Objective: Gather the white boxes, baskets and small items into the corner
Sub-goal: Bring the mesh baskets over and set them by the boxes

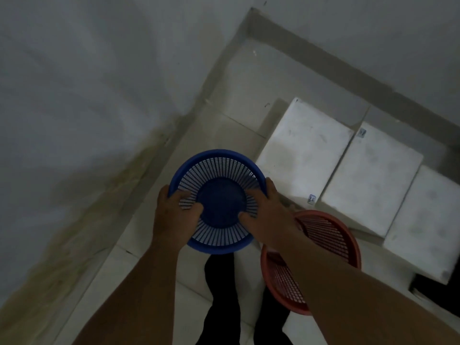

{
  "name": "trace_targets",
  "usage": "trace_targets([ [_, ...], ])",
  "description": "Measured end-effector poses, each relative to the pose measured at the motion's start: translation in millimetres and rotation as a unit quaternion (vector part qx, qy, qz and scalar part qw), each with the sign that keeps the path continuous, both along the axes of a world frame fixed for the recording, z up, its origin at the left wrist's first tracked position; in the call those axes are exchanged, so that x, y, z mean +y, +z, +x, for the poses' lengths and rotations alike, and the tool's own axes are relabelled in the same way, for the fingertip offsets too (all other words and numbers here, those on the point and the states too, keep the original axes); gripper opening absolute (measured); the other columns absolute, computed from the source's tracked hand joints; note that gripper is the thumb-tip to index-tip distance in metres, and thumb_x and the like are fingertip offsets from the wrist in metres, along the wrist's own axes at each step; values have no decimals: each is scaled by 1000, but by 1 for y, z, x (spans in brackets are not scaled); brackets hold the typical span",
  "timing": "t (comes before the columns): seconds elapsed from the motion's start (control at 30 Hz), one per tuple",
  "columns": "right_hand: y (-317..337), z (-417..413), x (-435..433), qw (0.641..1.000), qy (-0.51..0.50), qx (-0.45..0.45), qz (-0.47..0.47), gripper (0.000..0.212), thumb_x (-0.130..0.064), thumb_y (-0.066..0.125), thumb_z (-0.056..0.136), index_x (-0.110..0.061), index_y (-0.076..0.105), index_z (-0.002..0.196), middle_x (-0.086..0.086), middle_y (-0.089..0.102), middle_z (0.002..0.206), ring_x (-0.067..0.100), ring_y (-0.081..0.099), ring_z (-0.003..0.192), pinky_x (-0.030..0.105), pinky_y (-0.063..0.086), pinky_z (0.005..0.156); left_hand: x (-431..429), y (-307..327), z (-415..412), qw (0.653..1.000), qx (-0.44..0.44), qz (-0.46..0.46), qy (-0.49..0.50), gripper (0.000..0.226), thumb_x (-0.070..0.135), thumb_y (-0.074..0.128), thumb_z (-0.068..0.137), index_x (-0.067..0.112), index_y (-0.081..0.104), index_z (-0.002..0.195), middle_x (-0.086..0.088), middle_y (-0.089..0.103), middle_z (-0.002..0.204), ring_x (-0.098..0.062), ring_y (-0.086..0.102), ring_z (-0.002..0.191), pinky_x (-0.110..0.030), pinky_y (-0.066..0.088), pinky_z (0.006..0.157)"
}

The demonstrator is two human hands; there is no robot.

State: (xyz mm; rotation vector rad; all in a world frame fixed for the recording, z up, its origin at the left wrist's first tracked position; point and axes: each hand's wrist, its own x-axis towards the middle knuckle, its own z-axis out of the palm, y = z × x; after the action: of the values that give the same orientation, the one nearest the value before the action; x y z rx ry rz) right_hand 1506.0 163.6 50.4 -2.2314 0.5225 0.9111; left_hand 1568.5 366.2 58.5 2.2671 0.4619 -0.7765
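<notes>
Both bare forearms reach forward and down, side by side. The left hand [174, 215] and right hand [267, 215] curl their fingers, each clamped on a round rim.

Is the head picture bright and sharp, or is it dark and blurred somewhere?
Head view: dim overall, no glare; the grey wall on the left is smeared by motion blur; the round blue plastic slotted basket and both hands holding it stay fairly sharp; wide-angle bending shows along the floor edges.
</notes>
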Motion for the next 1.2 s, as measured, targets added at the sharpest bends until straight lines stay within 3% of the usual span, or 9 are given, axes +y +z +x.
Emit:
trace_targets([
  [0.2,-24,4,4,997,44,-11,-69,65,-62,46,84,-44,25,143,-8,-10,159,27,31,140,72,5,109,6,-27,0,1000,-4,-23,20,38,34,67,75,20,63,111,15,25,148,-20,51,116,-37,50,93],
  [0.27,-19,4,5,998,30,-3,-55,67,-63,45,84,-44,23,144,-7,-7,159,29,33,139,69,15,111,7,-26,-4,999,23,-28,17,32,33,69,78,25,63,107,11,26,148,-20,49,120,-36,48,95],
  [0.33,-9,3,4,998,29,21,-43,71,-61,46,87,-42,16,148,-4,-9,161,31,25,143,60,27,111,7,-21,-8,997,76,-25,-4,42,43,68,74,36,60,115,7,20,155,-27,34,137,-47,41,106],
  [0.43,14,7,2,988,94,56,-111,72,-56,45,90,-39,11,151,-1,-11,162,31,2,149,69,9,109,3,-10,-11,976,161,90,-113,78,55,61,83,32,30,150,3,-15,162,-32,-10,148,-61,17,115],
  [0.53,45,15,1,979,133,47,-145,71,-58,42,89,-40,13,150,-2,-8,163,29,0,149,76,-3,103,-10,26,-8,959,124,151,-206,72,53,52,91,29,22,152,-1,-21,161,-34,-16,147,-64,13,114],
  [0.73,162,37,3,983,138,-37,-116,60,-48,45,94,-31,28,149,3,9,162,30,18,145,60,17,114,-46,139,4,936,-1,153,-317,61,49,48,95,26,31,149,-2,3,162,-28,6,148,-50,30,113],
  [0.87,265,34,-1,981,116,-146,-62,36,-36,54,92,-20,57,124,7,53,129,31,55,115,40,49,90,-61,255,5,931,-78,128,-332,46,44,46,95,20,49,135,-4,35,148,-26,39,130,-44,43,102],
  [1.03,405,14,-20,972,77,-210,-73,42,-38,47,95,-24,53,135,4,59,130,23,56,118,37,47,98,-83,398,-3,915,-175,100,-349,43,41,46,97,23,49,137,0,48,136,-23,49,122,-41,44,99],
  [1.2,494,-8,-49,953,20,-273,-130,33,-31,46,95,-25,61,124,1,68,115,22,61,106,34,50,86,-127,491,0,861,-294,75,-409,35,40,47,95,20,60,120,-4,59,119,-26,57,109,-37,48,90],
])
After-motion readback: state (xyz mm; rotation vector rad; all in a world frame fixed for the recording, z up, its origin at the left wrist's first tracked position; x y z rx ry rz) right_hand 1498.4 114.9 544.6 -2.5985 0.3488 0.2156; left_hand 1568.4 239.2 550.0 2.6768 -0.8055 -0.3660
